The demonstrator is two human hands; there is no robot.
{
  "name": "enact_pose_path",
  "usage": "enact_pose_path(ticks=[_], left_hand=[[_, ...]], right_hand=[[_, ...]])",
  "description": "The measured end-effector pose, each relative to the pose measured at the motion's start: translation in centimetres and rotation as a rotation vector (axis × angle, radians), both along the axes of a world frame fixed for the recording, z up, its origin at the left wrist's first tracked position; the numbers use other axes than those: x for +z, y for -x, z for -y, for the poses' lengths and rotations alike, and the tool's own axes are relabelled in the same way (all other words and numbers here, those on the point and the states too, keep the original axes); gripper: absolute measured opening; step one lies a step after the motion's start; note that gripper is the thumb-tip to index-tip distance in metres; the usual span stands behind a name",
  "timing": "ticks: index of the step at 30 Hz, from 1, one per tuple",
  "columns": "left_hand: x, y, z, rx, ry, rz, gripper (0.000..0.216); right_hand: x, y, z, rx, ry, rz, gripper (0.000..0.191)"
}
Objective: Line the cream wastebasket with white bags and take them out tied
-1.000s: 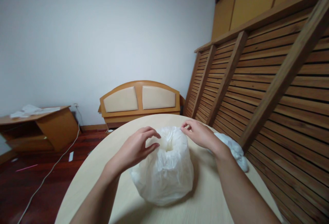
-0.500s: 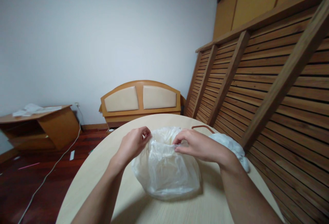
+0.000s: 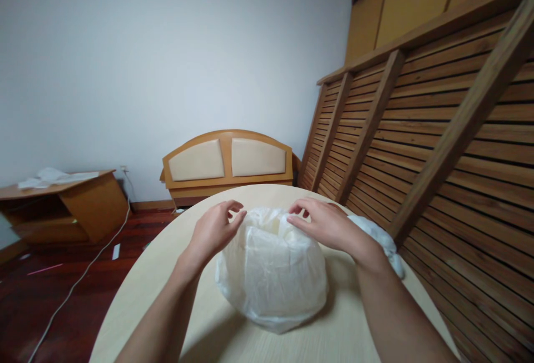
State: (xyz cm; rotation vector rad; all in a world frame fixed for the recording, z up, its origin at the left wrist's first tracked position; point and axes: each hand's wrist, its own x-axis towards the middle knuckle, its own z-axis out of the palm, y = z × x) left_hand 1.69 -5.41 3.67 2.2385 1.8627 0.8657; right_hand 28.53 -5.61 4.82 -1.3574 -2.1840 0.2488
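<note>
A translucent white plastic bag [image 3: 283, 274] stands on the round pale table [image 3: 167, 274], its crumpled mouth gaping at the top. At the left side of that mouth is my left hand [image 3: 217, 227], thumb and forefinger apart, with nothing visible between them. My right hand [image 3: 319, 221] hovers at the right side of the rim, fingers curved and the thumb tip apart from them. That thumb is close to the plastic; whether it touches is hard to tell. What the bag contains, if anything, is unclear.
A bundled white cloth-like item [image 3: 375, 235] lies at the table's right edge, partly behind my right forearm. Wooden slatted panels [image 3: 417, 146] lean along the right. Beyond the table stands a padded headboard [image 3: 227, 157]. A low desk [image 3: 95, 202] and a cable [image 3: 85, 274] are at left.
Both hands have loosened from the bag's rim, their fingers spreading. My right hand has risen slightly. The bag's front has settled a little toward me and its mouth looks wider.
</note>
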Motion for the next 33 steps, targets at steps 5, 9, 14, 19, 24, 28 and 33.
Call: enact_pose_path(ticks=[5,9,14,19,24,28,33], left_hand=[[-0.6,-0.3,-0.4,-0.055,0.056,-0.068,0.023],[-0.7,-0.2,-0.2,-0.112,0.117,-0.100,0.020],[-0.1,-0.3,0.8,-0.118,0.101,-0.100,0.024],[0.3,0.2,0.4,-0.078,0.098,-0.027,0.043],[-1.8,1.2,-2.1,-0.041,0.051,0.131,0.040],[-3.5,1.1,-3.4,-0.174,0.130,0.223,0.034],[-3.7,1.1,-4.1,-0.132,0.018,0.231,0.026]], right_hand=[[-2.7,0.3,-3.0,-0.083,0.084,-0.043,0.040],[-3.8,0.1,-4.7,-0.001,0.091,-0.137,0.025],[-4.2,0.4,-6.0,-0.010,-0.121,-0.387,0.019],[-5.0,0.5,-6.9,0.001,-0.063,-0.386,0.020],[-4.2,-0.2,-5.8,-0.154,0.002,-0.353,0.034],[-3.6,-0.3,-4.4,-0.088,0.185,-0.262,0.036],[-3.4,-0.5,-4.1,0.032,0.242,-0.227,0.028]])
